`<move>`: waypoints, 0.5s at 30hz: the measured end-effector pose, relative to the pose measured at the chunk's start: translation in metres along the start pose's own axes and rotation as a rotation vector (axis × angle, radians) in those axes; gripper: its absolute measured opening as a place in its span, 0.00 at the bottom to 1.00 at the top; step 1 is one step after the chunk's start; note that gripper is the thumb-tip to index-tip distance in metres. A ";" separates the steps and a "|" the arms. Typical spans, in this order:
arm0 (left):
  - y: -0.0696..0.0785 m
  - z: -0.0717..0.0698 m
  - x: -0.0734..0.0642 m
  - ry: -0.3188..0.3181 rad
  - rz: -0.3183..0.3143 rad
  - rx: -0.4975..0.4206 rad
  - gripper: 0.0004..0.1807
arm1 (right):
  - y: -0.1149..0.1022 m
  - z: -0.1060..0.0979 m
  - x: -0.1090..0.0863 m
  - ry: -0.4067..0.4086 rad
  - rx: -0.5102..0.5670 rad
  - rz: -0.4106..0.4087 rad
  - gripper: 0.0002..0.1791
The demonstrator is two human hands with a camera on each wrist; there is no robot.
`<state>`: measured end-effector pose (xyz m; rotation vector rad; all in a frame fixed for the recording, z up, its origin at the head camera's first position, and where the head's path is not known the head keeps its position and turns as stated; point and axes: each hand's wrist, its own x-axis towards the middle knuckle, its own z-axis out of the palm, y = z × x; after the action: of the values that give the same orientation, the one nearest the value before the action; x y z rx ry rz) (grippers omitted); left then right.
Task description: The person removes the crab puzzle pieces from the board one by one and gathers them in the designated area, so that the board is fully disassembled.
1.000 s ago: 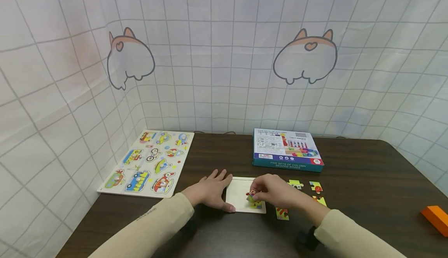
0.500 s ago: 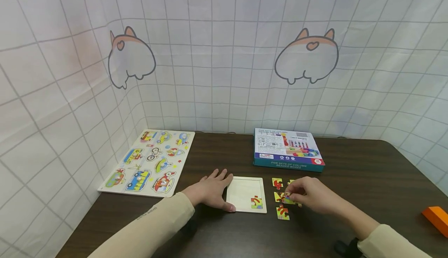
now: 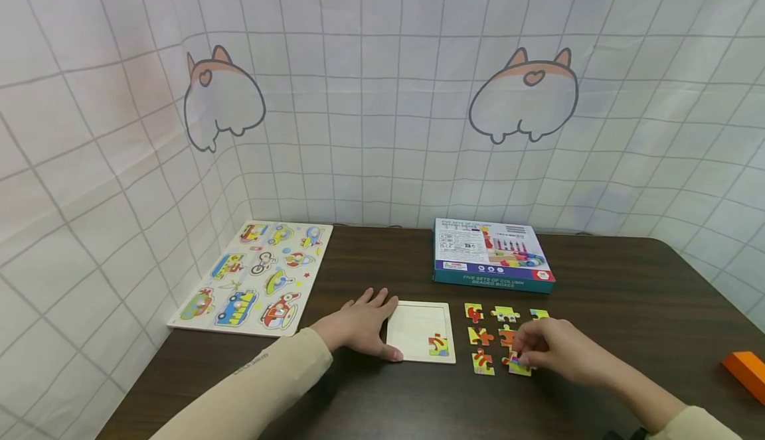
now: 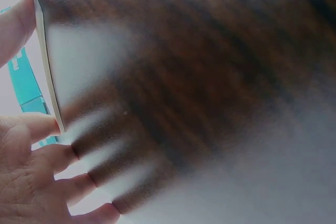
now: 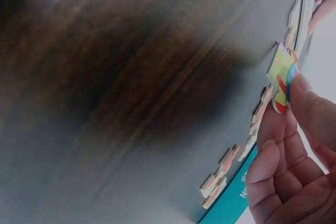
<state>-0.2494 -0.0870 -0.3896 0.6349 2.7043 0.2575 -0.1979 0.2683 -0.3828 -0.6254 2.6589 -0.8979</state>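
Note:
A shallow square wooden puzzle tray (image 3: 412, 324) lies in the head view with one puzzle piece (image 3: 438, 345) in its near right corner. My left hand (image 3: 361, 327) rests on the table with fingers spread, thumb and index finger at the tray's left edge. My right hand (image 3: 558, 350) is to the right of the tray. Between thumb and fingers it pinches a yellow-green puzzle piece (image 5: 281, 77) with a rainbow print, tilted up in the right wrist view. Several loose puzzle pieces (image 3: 481, 336) lie in rows around it, some partly behind the hand.
A flat teal-edged box (image 3: 491, 254) lies behind the pieces. At the back left is a vehicle knob-puzzle board (image 3: 257, 277). An orange block (image 3: 744, 375) sits at the right. White grid-patterned cloth (image 3: 382, 95) hangs behind the dark table (image 3: 382, 400).
My right hand has moved from over the tray rightward to the loose pieces, carrying a puzzle piece to their near row. My left hand stays at the tray's edge.

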 end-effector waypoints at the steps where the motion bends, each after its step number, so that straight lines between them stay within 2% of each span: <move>1: 0.000 0.000 0.000 0.001 -0.001 -0.001 0.57 | 0.001 0.000 0.000 -0.006 -0.009 -0.003 0.04; 5: 0.000 0.000 -0.001 0.004 0.000 -0.003 0.57 | 0.002 0.000 0.000 -0.012 -0.038 0.007 0.03; 12: 0.000 0.001 -0.001 0.004 -0.002 0.002 0.57 | 0.003 -0.002 -0.003 0.034 -0.127 0.020 0.04; 15: 0.001 0.000 -0.002 0.002 -0.004 -0.001 0.57 | 0.005 -0.003 -0.007 0.017 -0.131 0.017 0.07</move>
<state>-0.2474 -0.0872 -0.3890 0.6289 2.7066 0.2586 -0.1946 0.2768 -0.3833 -0.6263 2.7511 -0.7319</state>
